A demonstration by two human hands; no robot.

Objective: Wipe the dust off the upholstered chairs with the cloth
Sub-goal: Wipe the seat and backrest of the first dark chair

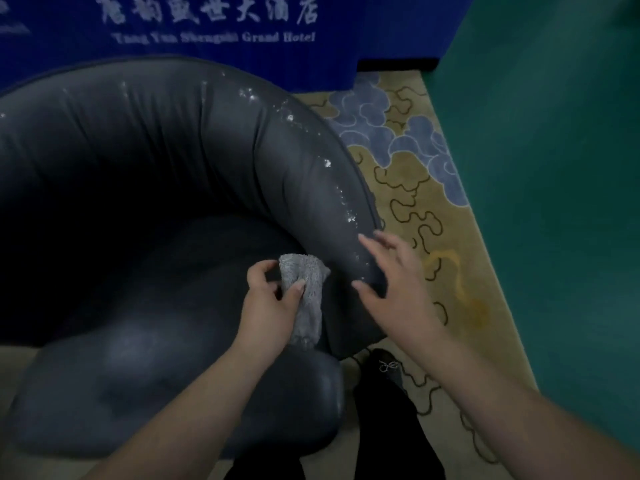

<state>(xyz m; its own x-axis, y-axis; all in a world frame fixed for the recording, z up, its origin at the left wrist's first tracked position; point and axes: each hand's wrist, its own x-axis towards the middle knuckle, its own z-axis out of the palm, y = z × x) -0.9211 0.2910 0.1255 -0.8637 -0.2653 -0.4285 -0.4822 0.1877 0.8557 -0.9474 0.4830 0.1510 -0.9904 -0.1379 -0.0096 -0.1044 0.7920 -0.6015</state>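
Grey fluffy cloth (304, 299) sits bunched in the left hand (266, 306)'s curled fingers. Right hand (398, 289), fingers spread, holds nothing above the dark leather armchair (173, 150)'s white-speckled arm.

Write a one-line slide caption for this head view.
Left hand grips a grey cloth beside the dust-speckled chair; open right hand rests on its arm.

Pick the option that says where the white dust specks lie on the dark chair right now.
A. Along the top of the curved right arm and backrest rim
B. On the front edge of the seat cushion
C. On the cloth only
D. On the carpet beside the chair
A: the white specks run along the top of the chair's curved right rim, just above the right hand, while the left hand holds the grey cloth.
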